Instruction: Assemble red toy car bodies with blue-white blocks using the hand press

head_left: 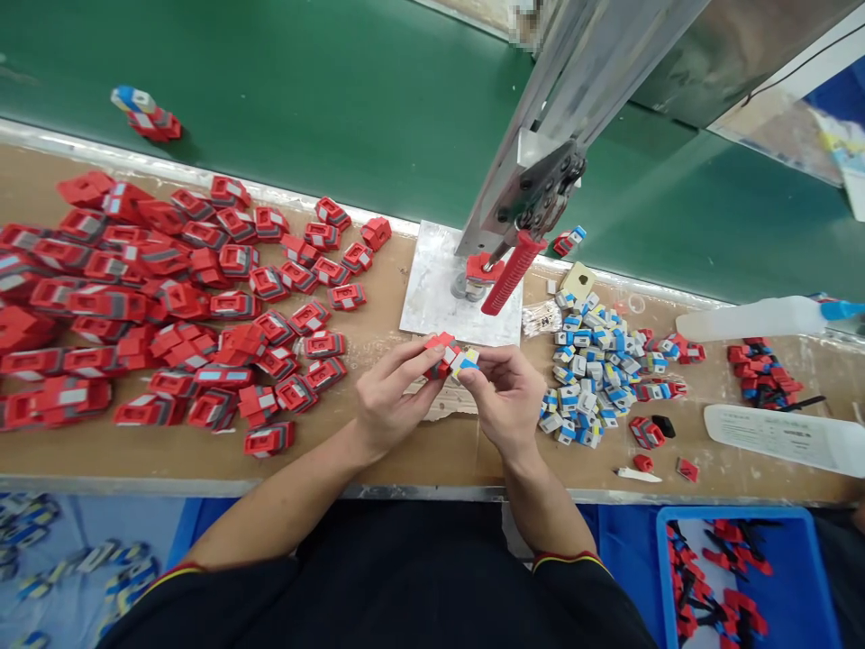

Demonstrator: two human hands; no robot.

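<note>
My left hand [398, 397] is closed around a red plastic toy part [441, 350]. In my right hand [508, 397], thumb and fingers pinch a small white, blue and yellow toy piece [465, 364]. The two parts meet between my hands, just above the front of the bench; whether they are joined I cannot tell. Beyond them, a hand press with a red handle [514, 272] stands over a metal plate [427, 279]. A red part [484, 269] sits beneath its plunger.
Many grey-striped red parts [233, 305] cover the bench's left side. To the right lies a pile of white-blue pieces [595, 361], with two white plastic bottles [750, 317] farther over. A green belt [304, 99] runs behind, carrying an assembled toy [147, 115]. A blue bin [797, 577] stands below right.
</note>
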